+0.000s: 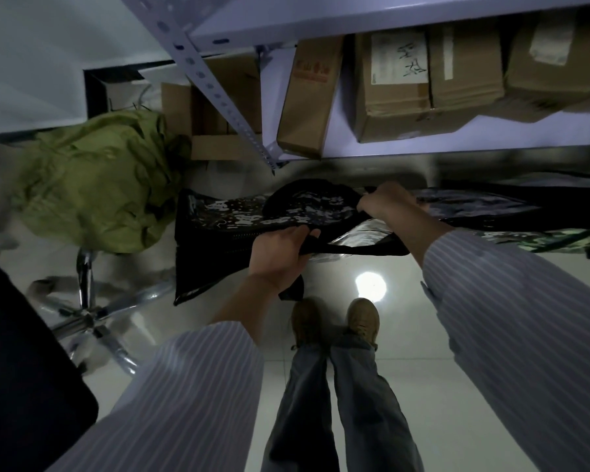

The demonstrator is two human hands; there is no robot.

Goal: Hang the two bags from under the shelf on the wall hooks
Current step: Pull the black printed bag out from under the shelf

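A black bag with a pale camouflage print (218, 226) lies on the floor, partly under the bottom shelf (423, 155). My left hand (280, 258) grips its black strap at the near edge. My right hand (387, 202) is closed on the bag's black fabric further back, just under the shelf's front edge. A second dark camouflage bag (484, 206) lies further right under the shelf, mostly in shadow, and neither hand touches it. No wall hooks are in view.
Cardboard boxes (395, 90) fill the shelf above. A crumpled green cloth (96, 185) sits left of the bag, beside a chair's chrome base (89, 315). A perforated metal shelf post (215, 86) slants down at centre. My feet (334, 321) stand on glossy white tile.
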